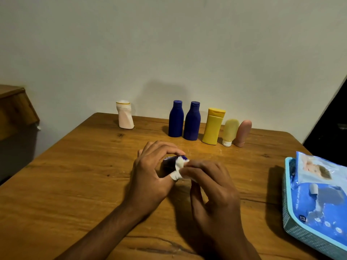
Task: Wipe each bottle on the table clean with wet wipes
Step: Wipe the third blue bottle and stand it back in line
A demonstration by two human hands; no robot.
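At the tabletop (75,184) centre, the left hand (150,171) grips a small blue bottle (169,163) while the right hand (212,186) pinches a wet wipe (178,169) against it; six bottles behind likely await wiping.

Small dark-blue item (170,163) mostly hidden under left hand (150,173) and white wipe (179,169); its shape can't be told. Right hand (210,186) fingertips covered by wipe. Wipes pack (323,194) and teal basket (293,218) cut by right edge; pack print too small to read.
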